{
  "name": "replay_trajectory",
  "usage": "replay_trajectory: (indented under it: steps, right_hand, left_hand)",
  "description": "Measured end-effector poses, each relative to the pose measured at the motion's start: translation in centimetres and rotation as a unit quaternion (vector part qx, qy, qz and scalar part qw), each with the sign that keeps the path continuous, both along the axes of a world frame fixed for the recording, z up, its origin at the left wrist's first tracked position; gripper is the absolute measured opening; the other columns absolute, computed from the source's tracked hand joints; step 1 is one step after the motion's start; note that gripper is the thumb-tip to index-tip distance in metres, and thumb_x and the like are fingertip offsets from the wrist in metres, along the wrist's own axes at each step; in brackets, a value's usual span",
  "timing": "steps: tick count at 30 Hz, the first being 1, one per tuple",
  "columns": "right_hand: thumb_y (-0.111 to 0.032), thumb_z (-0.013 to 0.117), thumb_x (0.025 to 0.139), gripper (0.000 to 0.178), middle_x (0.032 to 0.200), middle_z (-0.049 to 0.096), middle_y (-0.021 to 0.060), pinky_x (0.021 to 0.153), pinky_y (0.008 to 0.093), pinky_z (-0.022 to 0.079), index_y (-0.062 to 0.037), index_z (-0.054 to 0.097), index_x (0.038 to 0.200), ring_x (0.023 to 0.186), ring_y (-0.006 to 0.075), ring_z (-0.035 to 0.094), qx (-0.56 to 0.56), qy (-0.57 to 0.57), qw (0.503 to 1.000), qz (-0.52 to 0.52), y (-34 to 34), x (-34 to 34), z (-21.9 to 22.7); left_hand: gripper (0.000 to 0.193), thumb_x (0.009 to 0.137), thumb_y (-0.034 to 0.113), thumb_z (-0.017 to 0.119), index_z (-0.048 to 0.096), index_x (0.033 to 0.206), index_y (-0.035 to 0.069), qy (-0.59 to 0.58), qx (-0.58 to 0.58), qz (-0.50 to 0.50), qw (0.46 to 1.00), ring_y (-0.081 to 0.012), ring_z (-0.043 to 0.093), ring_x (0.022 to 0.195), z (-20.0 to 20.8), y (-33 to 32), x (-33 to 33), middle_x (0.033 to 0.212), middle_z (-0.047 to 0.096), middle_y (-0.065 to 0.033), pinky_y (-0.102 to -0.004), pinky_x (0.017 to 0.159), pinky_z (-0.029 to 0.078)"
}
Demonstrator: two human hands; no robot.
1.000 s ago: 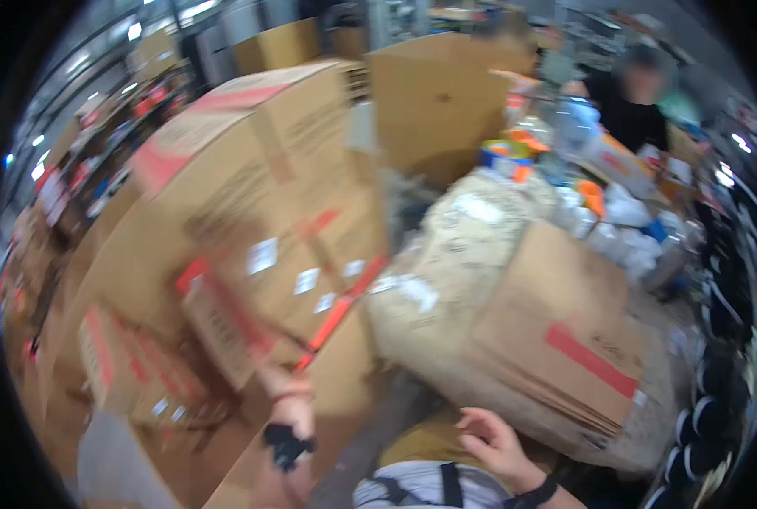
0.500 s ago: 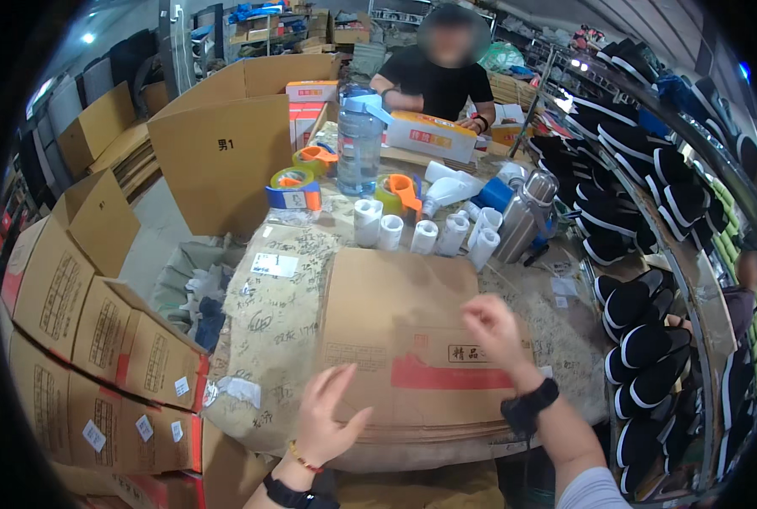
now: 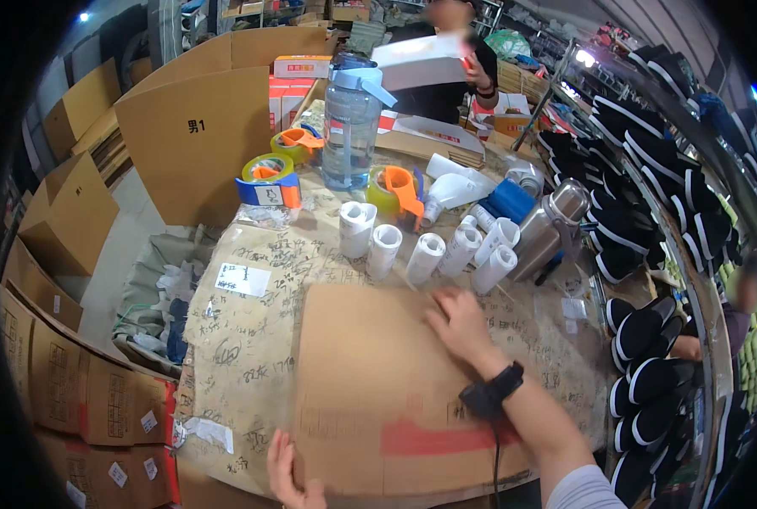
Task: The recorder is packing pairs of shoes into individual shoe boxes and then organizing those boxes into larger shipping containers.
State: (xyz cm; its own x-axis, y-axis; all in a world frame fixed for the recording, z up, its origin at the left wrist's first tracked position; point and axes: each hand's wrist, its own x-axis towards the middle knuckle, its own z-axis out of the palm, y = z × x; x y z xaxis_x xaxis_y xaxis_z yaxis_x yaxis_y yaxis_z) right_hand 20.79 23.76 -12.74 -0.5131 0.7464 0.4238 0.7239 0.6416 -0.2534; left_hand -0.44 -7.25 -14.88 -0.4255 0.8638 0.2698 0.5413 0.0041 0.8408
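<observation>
A flattened brown cardboard box with a red printed band lies on the table in front of me, slightly blurred. My right hand is at its far edge, fingers curled and closed over the cardboard; the fingertips are partly hidden. A black band circles that wrist, and a dark cable hangs from it over the box. My left hand stands beside the box's near left corner, with thumb and fingers apart and nothing between them. It is cut off by the lower rim of the picture.
Several white label rolls, a steel flask, a water bottle and tape dispensers stand beyond the box. Cartons are stacked left, black shoes shelved right. A co-worker holds a white box across the table.
My right hand has come down onto the far edge of the flattened box. The box now lies nearer me, and my left hand is lower. The co-worker has raised a box.
</observation>
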Motion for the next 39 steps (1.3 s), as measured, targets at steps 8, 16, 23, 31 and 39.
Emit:
replay_trajectory:
  steps: [8, 16, 23, 31, 39]
  right_hand:
    - [-0.023, 0.072, 0.074, 0.034, 0.116, 0.054, 0.0113, 0.095, 0.0466, 0.035, -0.0089, 0.065, 0.105, 0.113, 0.0319, 0.046, 0.204, 0.029, 0.973, -0.103, 3.8, 1.1, 7.0]
    - [-0.008, 0.068, 0.077, 0.020, 0.132, 0.048, 0.0127, 0.098, 0.0468, 0.034, -0.0117, 0.060, 0.096, 0.118, 0.0273, 0.048, 0.160, 0.019, 0.982, -0.099, -0.8, 2.7, 6.4]
    - [0.011, 0.052, 0.088, 0.026, 0.130, 0.049, 0.0152, 0.089, 0.0345, 0.050, -0.0006, 0.047, 0.111, 0.111, 0.0209, 0.056, -0.268, 0.536, 0.767, 0.230, -16.7, 2.6, 6.9]
    - [-0.002, 0.058, 0.091, 0.036, 0.124, 0.050, 0.0108, 0.096, 0.0293, 0.041, 0.0047, 0.050, 0.125, 0.116, 0.0169, 0.049, -0.333, 0.500, 0.787, 0.142, -26.6, 5.1, 7.2]
    - [-0.004, 0.059, 0.090, 0.034, 0.111, 0.058, 0.0052, 0.081, 0.0243, 0.045, 0.0045, 0.054, 0.123, 0.096, 0.0099, 0.054, -0.329, 0.538, 0.775, 0.040, -31.5, 4.6, 5.6]
  left_hand:
    - [0.047, 0.097, 0.029, 0.043, 0.049, 0.122, -0.011, -0.065, 0.149, 0.042, 0.986, -0.0381, 0.047, 0.121, -1.2, -0.6, 0.0, 0.131, 0.046, -0.0268, -0.0465, 0.101, 0.041]
    - [0.027, 0.090, 0.016, 0.056, 0.058, 0.109, -0.003, 0.048, 0.140, 0.133, 0.980, -0.0322, 0.054, 0.103, 2.1, -1.6, -0.5, 0.111, 0.055, -0.0178, -0.0428, 0.089, 0.044]
    - [0.068, 0.081, 0.022, 0.072, 0.038, 0.136, 0.001, -0.348, 0.126, -0.103, 0.923, -0.0229, 0.045, 0.120, 10.7, 3.1, 5.4, 0.132, 0.042, -0.0139, -0.0392, 0.097, 0.042]
    - [0.031, 0.097, 0.018, 0.051, 0.046, 0.121, 0.000, -0.335, 0.034, -0.250, 0.908, -0.0161, 0.061, 0.090, 9.3, 1.9, 9.0, 0.108, 0.060, -0.0103, -0.0297, 0.070, 0.054]
    - [0.017, 0.069, -0.004, 0.076, 0.068, 0.084, -0.001, -0.148, 0.087, -0.132, 0.976, -0.0171, 0.065, 0.082, 10.2, -1.6, 7.9, 0.093, 0.067, -0.0118, -0.0288, 0.071, 0.054]
